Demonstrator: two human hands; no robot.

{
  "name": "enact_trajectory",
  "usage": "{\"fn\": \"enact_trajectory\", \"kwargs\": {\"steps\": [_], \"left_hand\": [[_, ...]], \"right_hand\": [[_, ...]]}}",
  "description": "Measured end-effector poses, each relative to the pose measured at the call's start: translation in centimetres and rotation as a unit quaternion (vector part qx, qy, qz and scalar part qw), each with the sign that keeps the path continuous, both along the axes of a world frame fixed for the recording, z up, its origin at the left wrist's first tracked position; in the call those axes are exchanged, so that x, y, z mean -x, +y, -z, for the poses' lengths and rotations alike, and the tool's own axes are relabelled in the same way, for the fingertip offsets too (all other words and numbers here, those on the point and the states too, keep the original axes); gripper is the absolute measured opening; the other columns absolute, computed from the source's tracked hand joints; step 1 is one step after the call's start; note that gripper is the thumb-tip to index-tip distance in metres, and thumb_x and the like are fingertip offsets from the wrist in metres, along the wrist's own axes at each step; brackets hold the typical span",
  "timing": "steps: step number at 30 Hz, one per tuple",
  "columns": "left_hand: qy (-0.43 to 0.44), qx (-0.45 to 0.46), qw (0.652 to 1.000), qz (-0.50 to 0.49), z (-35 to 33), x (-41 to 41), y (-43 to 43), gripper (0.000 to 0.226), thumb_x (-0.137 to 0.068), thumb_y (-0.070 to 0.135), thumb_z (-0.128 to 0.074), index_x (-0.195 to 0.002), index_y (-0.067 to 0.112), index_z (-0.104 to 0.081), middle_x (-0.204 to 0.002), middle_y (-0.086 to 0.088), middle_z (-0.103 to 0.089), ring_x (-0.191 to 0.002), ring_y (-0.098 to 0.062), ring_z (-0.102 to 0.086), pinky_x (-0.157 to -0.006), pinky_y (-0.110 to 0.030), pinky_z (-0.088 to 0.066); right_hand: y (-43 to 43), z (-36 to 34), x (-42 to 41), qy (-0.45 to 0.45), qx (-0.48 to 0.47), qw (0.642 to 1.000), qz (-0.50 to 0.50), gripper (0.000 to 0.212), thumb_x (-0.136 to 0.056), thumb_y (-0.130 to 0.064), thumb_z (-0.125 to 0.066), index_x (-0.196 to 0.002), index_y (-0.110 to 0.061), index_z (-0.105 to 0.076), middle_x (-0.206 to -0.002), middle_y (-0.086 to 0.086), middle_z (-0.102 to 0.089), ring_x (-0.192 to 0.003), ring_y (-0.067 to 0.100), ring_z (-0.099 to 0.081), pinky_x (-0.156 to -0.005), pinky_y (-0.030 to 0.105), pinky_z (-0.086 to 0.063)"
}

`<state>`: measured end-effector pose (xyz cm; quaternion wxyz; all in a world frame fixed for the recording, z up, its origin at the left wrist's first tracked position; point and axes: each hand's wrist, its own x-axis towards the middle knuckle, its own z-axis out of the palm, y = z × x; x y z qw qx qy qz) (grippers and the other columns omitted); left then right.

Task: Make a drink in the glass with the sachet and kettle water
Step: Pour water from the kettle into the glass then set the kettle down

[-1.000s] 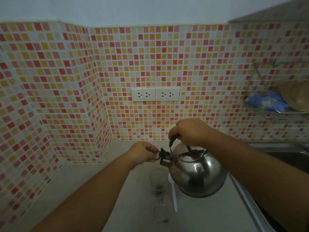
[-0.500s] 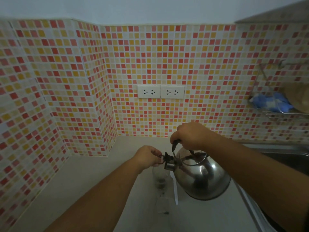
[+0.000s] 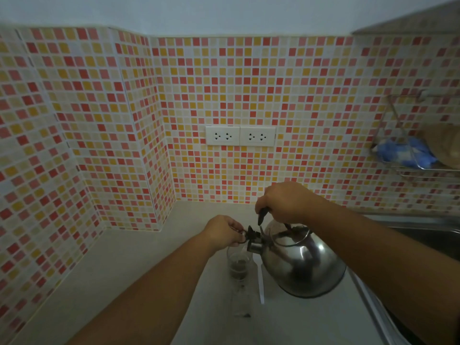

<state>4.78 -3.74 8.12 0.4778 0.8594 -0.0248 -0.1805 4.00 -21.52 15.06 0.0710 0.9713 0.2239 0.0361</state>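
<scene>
Now pouring: right hand grips kettle handle, left hand pinches spout cap; next, tilt over glass.

The kettle was held above the counter, tilted left, its spout over the glass. The right hand gripped the handle on top; the left hand pinched the spout cap from the left. A sachet lay in front of the glass, a spoon between glass and kettle. Sockets sat on the wall behind, a wire rack to the right.
</scene>
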Motion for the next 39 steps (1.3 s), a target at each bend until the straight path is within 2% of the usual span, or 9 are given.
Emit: {"fn": "enact_trajectory", "kwargs": {"steps": [8, 14, 18, 23, 28, 34, 39], "left_hand": [[0.002, 0.001, 1.0, 0.006, -0.23, -0.14, -0.5, 0.034, -0.079, 0.003, -0.071, -0.113, 0.005, -0.066, -0.11, -0.015, -0.069, -0.093, -0.024, -0.068, -0.084, -0.029, -0.059], [0.003, -0.003, 1.0, 0.004, -0.37, -0.32, -0.67, 0.034, -0.079, 0.003, -0.072, -0.113, 0.005, -0.067, -0.109, -0.014, -0.069, -0.095, -0.026, -0.068, -0.085, -0.031, -0.059], [0.003, -0.002, 1.0, 0.003, -0.36, -0.44, -0.73, 0.034, -0.079, 0.003, -0.072, -0.113, 0.005, -0.067, -0.107, -0.014, -0.069, -0.094, -0.026, -0.069, -0.084, -0.03, -0.059], [0.003, 0.0, 1.0, 0.002, -0.48, -0.42, -0.76, 0.035, -0.079, 0.002, -0.072, -0.114, 0.003, -0.066, -0.11, -0.015, -0.069, -0.095, -0.026, -0.068, -0.086, -0.032, -0.059], [-0.001, -0.004, 1.0, 0.006, -0.55, -0.34, -0.8, 0.035, -0.08, 0.003, -0.071, -0.115, 0.004, -0.066, -0.112, -0.016, -0.069, -0.097, -0.027, -0.068, -0.086, -0.032, -0.059], [0.002, -0.006, 1.0, 0.007, -0.66, -0.32, -0.93, 0.038, -0.08, 0.003, -0.071, -0.118, 0.004, -0.065, -0.115, -0.015, -0.068, -0.097, -0.026, -0.068, -0.086, -0.031, -0.059], [0.003, -0.009, 1.0, 0.009, -0.81, -0.18, -0.86, 0.038, -0.08, 0.004, -0.071, -0.117, 0.005, -0.065, -0.113, -0.014, -0.069, -0.089, -0.022, -0.068, -0.077, -0.025, -0.058]], "right_hand": [[-0.35, -0.24, 0.05, 0.008, -0.005, 1.0, 0.004, 0.04, -0.08, -0.005, -0.06, -0.111, -0.03, -0.061, -0.099, -0.003, -0.065, -0.084, 0.014, -0.055, -0.074, 0.026, -0.045], [-0.36, -0.38, 0.0, 0.003, 0.003, 1.0, 0.002, 0.039, -0.081, -0.006, -0.059, -0.111, -0.031, -0.061, -0.098, -0.003, -0.063, -0.082, 0.014, -0.052, -0.071, 0.025, -0.039], [-0.26, -0.57, 0.03, -0.001, 0.008, 1.0, 0.002, 0.039, -0.081, -0.006, -0.059, -0.111, -0.031, -0.06, -0.089, -0.006, -0.056, -0.078, 0.012, -0.047, -0.067, 0.024, -0.034], [-0.37, -0.68, 0.12, 0.002, 0.011, 1.0, 0.002, 0.039, -0.08, -0.006, -0.059, -0.111, -0.031, -0.06, -0.095, -0.004, -0.062, -0.078, 0.012, -0.048, -0.067, 0.024, -0.036], [-0.43, -0.57, 0.05, 0.007, 0.007, 1.0, 0.01, 0.039, -0.08, -0.006, -0.058, -0.109, -0.033, -0.06, -0.09, -0.007, -0.057, -0.076, 0.012, -0.047, -0.065, 0.024, -0.035], [-0.5, -0.54, 0.02, 0.003, 0.005, 1.0, 0.012, 0.039, -0.079, -0.006, -0.059, -0.108, -0.033, -0.061, -0.093, -0.006, -0.061, -0.076, 0.011, -0.048, -0.066, 0.025, -0.037], [-0.49, -0.63, 0.16, -0.004, 0.005, 1.0, 0.006, 0.039, -0.078, -0.006, -0.06, -0.106, -0.034, -0.061, -0.083, -0.01, -0.052, -0.074, 0.011, -0.048, -0.062, 0.023, -0.034]]}}
